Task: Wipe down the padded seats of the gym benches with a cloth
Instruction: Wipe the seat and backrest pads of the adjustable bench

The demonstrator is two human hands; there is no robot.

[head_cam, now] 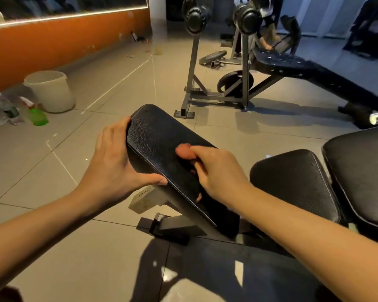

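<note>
A black padded bench seat slants up in the middle of the view. My left hand grips its left edge, fingers along the side and thumb on the near corner. My right hand rests on top of the pad and holds a small wadded pinkish cloth against the leather. To the right lie a second black pad and part of a third pad.
A pale bucket stands by the orange wall at left, with plastic bottles and a green spray bottle beside it. A barbell rack bench with weight plates stands behind. A person bends at the far back.
</note>
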